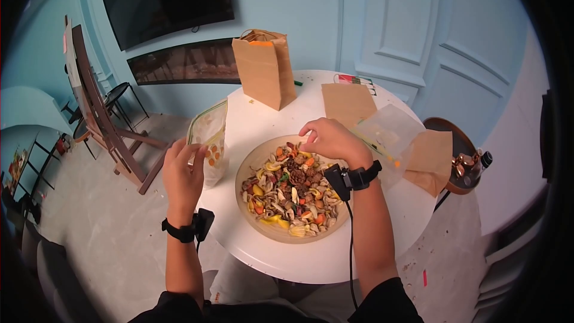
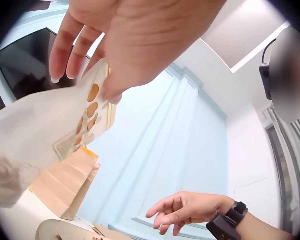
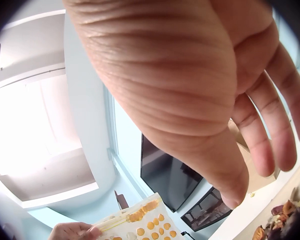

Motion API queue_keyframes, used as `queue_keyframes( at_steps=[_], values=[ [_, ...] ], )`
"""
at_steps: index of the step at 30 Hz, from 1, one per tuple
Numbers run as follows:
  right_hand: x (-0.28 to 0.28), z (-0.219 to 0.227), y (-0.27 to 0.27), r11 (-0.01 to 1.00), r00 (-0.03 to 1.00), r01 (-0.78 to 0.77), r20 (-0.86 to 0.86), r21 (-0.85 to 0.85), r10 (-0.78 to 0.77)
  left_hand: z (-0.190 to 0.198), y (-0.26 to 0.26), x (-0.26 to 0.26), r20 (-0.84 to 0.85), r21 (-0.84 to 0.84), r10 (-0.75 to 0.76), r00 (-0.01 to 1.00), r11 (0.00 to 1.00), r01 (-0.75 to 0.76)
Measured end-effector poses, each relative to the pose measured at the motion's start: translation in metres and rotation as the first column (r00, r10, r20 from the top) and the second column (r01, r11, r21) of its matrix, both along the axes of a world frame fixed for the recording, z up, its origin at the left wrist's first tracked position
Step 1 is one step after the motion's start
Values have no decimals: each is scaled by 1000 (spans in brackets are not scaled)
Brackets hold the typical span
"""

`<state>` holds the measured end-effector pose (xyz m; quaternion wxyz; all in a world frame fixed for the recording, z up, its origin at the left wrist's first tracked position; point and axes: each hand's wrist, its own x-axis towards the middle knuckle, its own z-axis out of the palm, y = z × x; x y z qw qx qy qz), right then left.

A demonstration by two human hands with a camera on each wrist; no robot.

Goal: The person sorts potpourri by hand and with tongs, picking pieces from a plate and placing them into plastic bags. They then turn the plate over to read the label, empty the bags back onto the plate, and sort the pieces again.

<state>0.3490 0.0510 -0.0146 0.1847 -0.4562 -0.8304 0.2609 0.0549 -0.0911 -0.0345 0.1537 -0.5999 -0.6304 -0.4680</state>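
My left hand pinches the top edge of a clear zip bag printed with orange dots, at the left of the table. Through the bag's lower part, pale contents show in the left wrist view. A wide, shallow beige bowl stands in the middle, filled with a dried mix of pine cones, pale curled slices, and yellow and orange pieces. Over the bowl's far side is my right hand, fingers loosely bent with nothing between them; the right wrist view shows its thumb and fingers apart.
A brown paper bag stands at the back. To the right lie another clear zip bag, a flat piece of brown paper and a second paper bag. Beyond the table's right edge is a side stand with a bottle.
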Motion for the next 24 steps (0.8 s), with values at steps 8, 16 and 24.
queue_keyframes(
  at_steps=[8,16,24],
  values=[
    [5,1,-1,995,1000,-19,-14,97,20,-17,-10,13,-58,-109,-47,997,993,40],
    [8,7,-10,996,1000,18,-6,85,-18,-29,-30,31,-94,-75,-114,989,991,107],
    [31,-8,-57,990,996,-87,-16,-112,85,-24,-28,25,26,-70,-201,979,977,202]
  ],
)
